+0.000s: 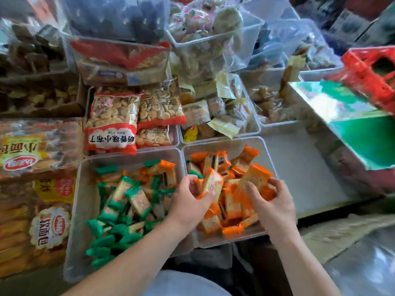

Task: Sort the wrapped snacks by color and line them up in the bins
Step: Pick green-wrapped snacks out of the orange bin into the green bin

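Observation:
Two clear plastic bins sit side by side in front of me. The left bin (85, 210) holds mostly green-wrapped snacks (119, 201), with a few orange ones (164, 167) at its far right corner. The right bin (267, 154) is piled with orange-wrapped snacks (233, 208). My left hand (188, 201) reaches across the divide and grips an orange snack (210, 183) over the right bin. My right hand (273, 206) holds another orange snack (255, 176) at that bin's right side.
Behind stand more clear bins with bagged biscuits (113, 118) and yellow-wrapped snacks (220, 116). Large bread packs (32, 150) lie at the left. An open green-lined box (359, 129) and a red crate (372, 71) are at the right, beside a grey surface (299, 167).

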`<state>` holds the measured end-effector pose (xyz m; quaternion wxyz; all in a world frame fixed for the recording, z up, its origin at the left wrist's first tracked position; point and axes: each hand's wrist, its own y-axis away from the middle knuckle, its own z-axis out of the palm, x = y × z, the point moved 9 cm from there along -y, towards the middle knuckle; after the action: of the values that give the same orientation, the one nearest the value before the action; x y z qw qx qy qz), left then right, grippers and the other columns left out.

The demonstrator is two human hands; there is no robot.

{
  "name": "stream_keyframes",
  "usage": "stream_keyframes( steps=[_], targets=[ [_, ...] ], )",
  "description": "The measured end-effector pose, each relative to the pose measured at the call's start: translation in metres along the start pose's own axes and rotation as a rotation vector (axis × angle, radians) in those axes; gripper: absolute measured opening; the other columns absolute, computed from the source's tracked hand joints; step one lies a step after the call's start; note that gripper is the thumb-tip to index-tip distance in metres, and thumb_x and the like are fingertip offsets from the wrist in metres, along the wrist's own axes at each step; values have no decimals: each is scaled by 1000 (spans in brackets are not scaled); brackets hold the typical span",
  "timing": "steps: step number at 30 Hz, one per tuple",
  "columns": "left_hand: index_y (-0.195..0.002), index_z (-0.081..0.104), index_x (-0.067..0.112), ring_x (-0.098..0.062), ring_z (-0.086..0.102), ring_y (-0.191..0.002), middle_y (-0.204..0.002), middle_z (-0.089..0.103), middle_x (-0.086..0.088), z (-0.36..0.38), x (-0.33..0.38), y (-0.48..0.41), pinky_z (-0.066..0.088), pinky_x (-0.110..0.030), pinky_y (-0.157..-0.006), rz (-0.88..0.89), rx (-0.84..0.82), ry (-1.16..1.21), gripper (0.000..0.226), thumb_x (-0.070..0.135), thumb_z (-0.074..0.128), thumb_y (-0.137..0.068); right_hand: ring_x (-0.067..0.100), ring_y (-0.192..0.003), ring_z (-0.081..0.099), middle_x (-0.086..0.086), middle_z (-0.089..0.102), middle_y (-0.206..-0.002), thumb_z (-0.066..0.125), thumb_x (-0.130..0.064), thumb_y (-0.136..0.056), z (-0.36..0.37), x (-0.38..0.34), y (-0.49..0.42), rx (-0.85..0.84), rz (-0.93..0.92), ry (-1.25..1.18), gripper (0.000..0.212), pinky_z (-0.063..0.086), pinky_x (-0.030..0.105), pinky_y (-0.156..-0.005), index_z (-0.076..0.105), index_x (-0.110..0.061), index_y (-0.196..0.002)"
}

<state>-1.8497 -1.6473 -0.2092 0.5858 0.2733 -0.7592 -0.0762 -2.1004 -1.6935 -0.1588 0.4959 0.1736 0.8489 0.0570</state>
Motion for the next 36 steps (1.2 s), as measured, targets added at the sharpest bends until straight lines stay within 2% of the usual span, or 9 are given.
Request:
stream_keyframes(
  steps=[3, 6, 12, 18, 23, 25, 28, 33, 36],
  targets=[
    [-149, 45, 35, -12, 65, -114, -128, 62, 10, 42, 4, 3, 56, -33, -100, -46, -157, -68, 72, 51, 78, -87, 15, -111, 68, -9, 69, -122, 75, -61, -85, -8, 10, -16, -58, 13, 90, 57, 58, 44, -99, 52, -40, -132],
    [-141, 59, 25, -11, 63, -119, -131, 63, 8, 46, -1, 5, 55, -35, -103, 2, -158, -197, 51, 38, 74, -94, 17, -128, 57, -7, 59, -135, 73, -57, -89, -13, 6, -18, -75, -85, 266, 67, 50, 42, -107, 51, -27, -146],
    [-127, 71, 17, -24, 52, -133, -134, 65, 0, 9, 32, -40, 42, -39, -114, 397, -37, -848, 33, 24, 67, -95, 1, -102, 68, -17, 73, -105, 76, -29, -93, 9, 23, -8, -236, -113, 155, 19, 57, 33, -95, 73, -30, -112],
    [-131, 67, 34, -30, 13, -159, -154, 53, 0, 44, 15, -98, 6, -53, -130, 333, -155, -1286, 42, 20, 66, -91, -5, -93, 66, -21, 71, -96, 77, -27, -93, 55, 34, 1, -391, -141, 237, 15, 51, 17, -80, 71, -38, -101],
    [-125, 73, 39, -29, 39, -148, -143, 63, -3, 32, 21, -103, 22, -51, -127, 420, -107, -1050, 29, 38, 66, -97, -1, -93, 66, -19, 69, -101, 74, -19, -94, 63, 29, 2, -310, -168, 245, 16, 57, 24, -82, 74, -30, -106],
    [-124, 73, 27, -27, 59, -122, -118, 72, -3, 10, 45, -79, 47, -45, -107, 516, -52, -848, 27, 37, 65, -100, 1, -93, 65, -17, 68, -102, 74, -17, -93, 66, 12, 1, -256, -253, 286, 18, 57, 27, -83, 74, -26, -109],
    [-125, 68, 18, -24, 66, -100, -109, 73, -1, -39, 60, -42, 57, -40, -81, 540, 72, -599, 29, 35, 62, -103, 11, -106, 65, -13, 71, -111, 71, -22, -94, 94, -14, 4, -324, -453, 497, 23, 55, 29, -90, 75, -25, -117],
    [-127, 68, 24, -13, 68, -91, -99, 72, 9, -111, 28, -13, 57, -36, -77, 291, 209, -388, 32, 44, 57, -104, 20, -118, 63, -6, 70, -124, 60, -39, -101, 162, -10, -1, -622, -549, 878, 32, 57, 36, -94, 68, -29, -130],
    [-141, 60, 27, -23, 63, -120, -127, 69, 3, -132, -21, -14, 54, -42, -99, 54, 145, -534, 50, 54, 58, -100, 22, -110, 67, -4, 72, -119, 61, -43, -100, 169, 9, -22, -661, -423, 922, 28, 57, 34, -89, 71, -32, -124]
  ],
)
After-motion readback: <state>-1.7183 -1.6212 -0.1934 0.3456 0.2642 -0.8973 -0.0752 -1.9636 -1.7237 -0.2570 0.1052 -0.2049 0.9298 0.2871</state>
